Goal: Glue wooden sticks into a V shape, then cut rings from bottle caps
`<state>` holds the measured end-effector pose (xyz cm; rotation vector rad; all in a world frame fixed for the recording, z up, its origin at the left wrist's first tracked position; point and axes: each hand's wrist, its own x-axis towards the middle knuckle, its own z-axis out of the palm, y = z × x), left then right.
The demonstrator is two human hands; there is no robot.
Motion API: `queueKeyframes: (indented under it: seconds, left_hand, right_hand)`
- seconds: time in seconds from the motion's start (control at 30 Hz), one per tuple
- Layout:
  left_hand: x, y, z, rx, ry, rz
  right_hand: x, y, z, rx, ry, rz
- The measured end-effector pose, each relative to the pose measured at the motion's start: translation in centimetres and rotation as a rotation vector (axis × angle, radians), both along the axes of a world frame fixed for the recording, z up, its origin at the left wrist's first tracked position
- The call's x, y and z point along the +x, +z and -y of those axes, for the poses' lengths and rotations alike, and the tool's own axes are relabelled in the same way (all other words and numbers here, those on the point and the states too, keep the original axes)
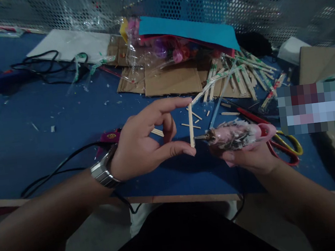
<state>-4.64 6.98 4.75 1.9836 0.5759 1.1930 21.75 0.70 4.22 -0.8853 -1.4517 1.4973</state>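
My left hand (145, 140) pinches a short wooden stick (191, 125) upright between forefinger and thumb, above the blue table (51, 142). More short sticks (157, 132) show inside that hand's curled fingers. My right hand (251, 154) grips a pink glue gun (233, 135) smeared with old glue. Its metal nozzle touches the lower end of the upright stick. A metal watch (102, 172) is on my left wrist.
Red and yellow scissors (278, 145) lie right of the glue gun. Several chopsticks (240, 77), cardboard (171, 80), blue paper (189, 30) and plastic wrap lie at the back. A black cable (48, 66) and another glue gun (2, 80) are at the far left. Loose stick pieces (195, 116) lie nearby.
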Motion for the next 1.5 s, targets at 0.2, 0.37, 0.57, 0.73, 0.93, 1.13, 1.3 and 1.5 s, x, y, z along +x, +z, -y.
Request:
queueKeyframes:
  seconds: [0.2,0.37,0.57,0.73,0.93,1.13,1.3,1.5]
  left_hand:
    - [0.0,0.1,0.0,0.003,-0.002,-0.003]
    - [0.1,0.2,0.1,0.012,-0.002,-0.012]
    - [0.0,0.0,-0.1,0.042,-0.018,0.014]
    - [0.1,0.1,0.0,0.007,-0.011,0.003]
    - [0.1,0.1,0.1,0.004,-0.021,0.014]
    - [0.0,0.1,0.2,-0.004,-0.01,-0.013]
    - [0.1,0.1,0.1,0.015,-0.031,0.012]
    - [0.1,0.2,0.2,0.012,-0.013,-0.019]
  right_hand:
    - [0.0,0.1,0.0,0.003,0.002,-0.009]
    - [0.1,-0.1,0.1,-0.052,-0.001,-0.037]
    - [0.1,-0.3,0.3,-0.065,-0.015,-0.044]
    - [0.3,-0.5,0.3,-0.059,-0.009,-0.061]
    - [0.5,-0.6,0.2,-0.055,-0.02,-0.022]
    - [0.7,-0.8,0.2,-0.074,0.027,-0.034]
    - [1.0,-1.0,0.4,-0.07,0.009,-0.011]
    - [1.0,-1.2,0.4,-0.071,0.003,-0.023]
